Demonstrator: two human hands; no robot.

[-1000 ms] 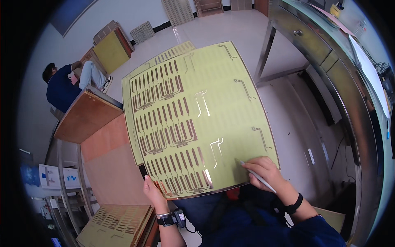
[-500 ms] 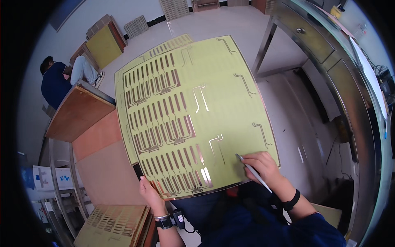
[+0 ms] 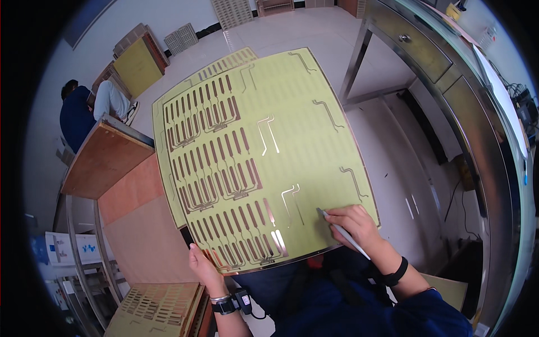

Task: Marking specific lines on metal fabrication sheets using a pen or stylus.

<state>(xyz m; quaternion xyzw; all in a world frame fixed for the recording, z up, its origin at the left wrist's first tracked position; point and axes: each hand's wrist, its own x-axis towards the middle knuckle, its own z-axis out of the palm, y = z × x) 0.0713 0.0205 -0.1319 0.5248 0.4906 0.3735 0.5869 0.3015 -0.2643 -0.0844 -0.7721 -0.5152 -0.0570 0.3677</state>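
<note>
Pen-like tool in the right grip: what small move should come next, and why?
Perhaps ease the grey pen-like tool slightly left, toward the nearest thin trace: its tip sits just right of that, over bare yellow-green board. The right grip holds the shaft; the left grip is at the board's near-left corner.

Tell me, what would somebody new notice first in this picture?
Probably the big yellow-green panel with brown, shiny strips, right in the middle. The right hand holds a grey pen-like tool over its lower right part; the left hand is at its lower left corner. Farther off at the left, another person sits low.
</note>
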